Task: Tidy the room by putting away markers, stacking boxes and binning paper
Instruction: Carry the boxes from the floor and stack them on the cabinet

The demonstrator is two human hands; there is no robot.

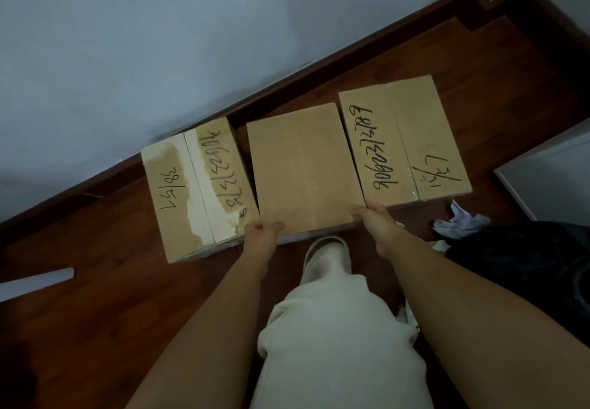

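Three cardboard boxes lie side by side on the dark wooden floor, close to the wall. The plain middle box (303,169) is held at its near edge by both hands. My left hand (260,233) grips its near left corner, thumb on top. My right hand (376,217) grips its near right corner. The left box (198,185) has torn tape and black handwriting. The right box (402,143) also bears black handwriting. Crumpled paper (459,220) lies on the floor just right of my right hand.
A black bag (526,268) sits at the right, next to the crumpled paper. A white panel (552,172) lies at the far right. A white strip (35,281) lies on the floor at the left. My leg and slipper (325,249) are between my arms.
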